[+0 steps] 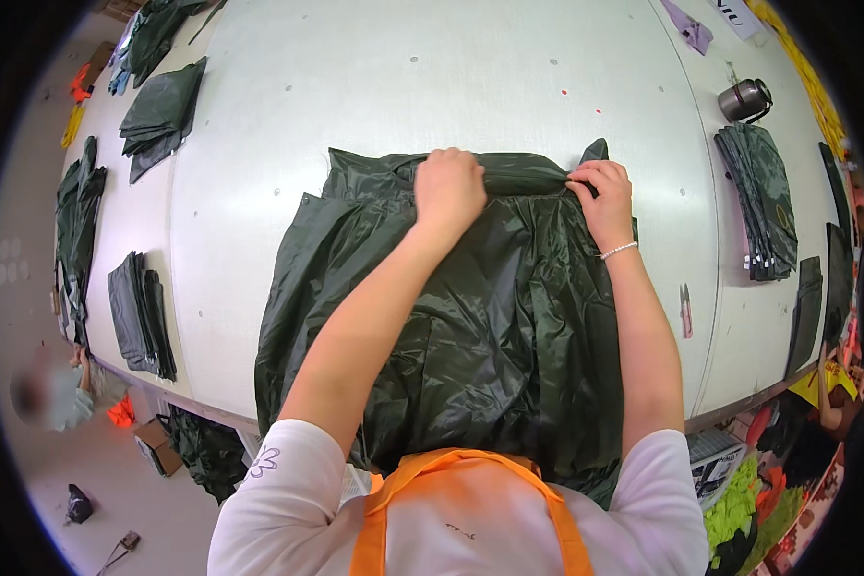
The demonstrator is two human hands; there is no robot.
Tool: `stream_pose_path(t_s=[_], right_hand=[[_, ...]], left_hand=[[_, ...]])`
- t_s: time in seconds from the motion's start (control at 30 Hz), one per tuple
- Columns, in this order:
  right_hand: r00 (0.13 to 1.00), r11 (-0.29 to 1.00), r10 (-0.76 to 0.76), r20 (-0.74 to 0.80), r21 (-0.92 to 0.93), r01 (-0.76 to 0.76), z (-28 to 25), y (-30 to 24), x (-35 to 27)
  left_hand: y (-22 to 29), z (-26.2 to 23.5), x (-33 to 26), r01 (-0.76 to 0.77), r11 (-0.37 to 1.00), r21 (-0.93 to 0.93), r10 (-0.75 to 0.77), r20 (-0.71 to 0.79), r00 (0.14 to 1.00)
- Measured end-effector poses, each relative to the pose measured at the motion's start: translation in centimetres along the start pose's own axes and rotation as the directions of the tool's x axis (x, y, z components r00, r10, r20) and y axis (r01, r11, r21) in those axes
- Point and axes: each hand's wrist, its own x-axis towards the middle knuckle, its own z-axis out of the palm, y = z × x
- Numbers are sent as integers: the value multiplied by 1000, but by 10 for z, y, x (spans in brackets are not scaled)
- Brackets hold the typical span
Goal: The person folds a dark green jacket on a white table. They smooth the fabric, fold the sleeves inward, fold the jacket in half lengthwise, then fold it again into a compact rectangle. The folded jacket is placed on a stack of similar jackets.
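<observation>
A shiny dark green garment (480, 278) lies spread on the white table in front of me, its lower part hanging toward my body. A folded band of its fabric (523, 173) runs across the far end, with a pointed flap standing up at the right. My left hand (448, 192) is closed on this band near its middle, knuckles up and fingertips hidden. Farther right, my right hand (603, 199) pinches the band's edge between thumb and fingers. Some creases show in the body of the garment between my forearms.
Small pink-handled snips (685, 311) lie right of my right forearm. Folded dark green garments are stacked at the right (756, 202) and left (141, 317). A metal flask (744, 100) stands at the far right. A person (67, 394) is at the lower left.
</observation>
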Motion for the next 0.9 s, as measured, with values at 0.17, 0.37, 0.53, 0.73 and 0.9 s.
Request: stream_pose_path(t_s=[0.17, 0.37, 0.53, 0.73, 0.9], right_hand=[[997, 995, 79, -5, -67, -80, 5, 1, -6], [991, 987, 125, -35, -97, -128, 6, 7, -10], [970, 958, 241, -23, -155, -242, 8, 11, -19], [963, 951, 268, -26, -155, -268, 2, 3, -22], [962, 946, 272, 15, -188, -265, 4, 3, -32]], left_hand=[[-36, -17, -12, 167, 973, 158, -168, -11, 986], [-61, -22, -13, 301, 951, 69, -304, 44, 952], [-44, -17, -14, 324, 946, 9, -321, 159, 934], [-65, -6, -10, 346, 938, -29, -339, 141, 930], [-66, -20, -13, 351, 936, -2, -350, 59, 935]])
